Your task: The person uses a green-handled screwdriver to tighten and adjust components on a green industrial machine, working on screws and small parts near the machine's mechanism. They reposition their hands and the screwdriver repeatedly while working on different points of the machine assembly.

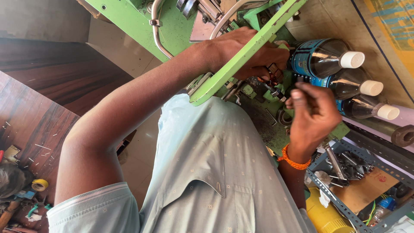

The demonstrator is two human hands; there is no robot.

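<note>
From the head camera, the left hand (pixel 254 54) lies partly hidden behind a green metal bar (pixel 246 54), its grip grasping a small copper-wound part (pixel 272 77) on the green machine surface (pixel 172 26). The right hand (pixel 312 114) is near it, grip half clenched; whether it holds anything is unclear. Dark bottles (pixel 332 60) crowd the right edge.

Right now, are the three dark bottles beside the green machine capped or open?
Capped. Each of the three dark bottles carries a whitish cap on its neck.
</note>
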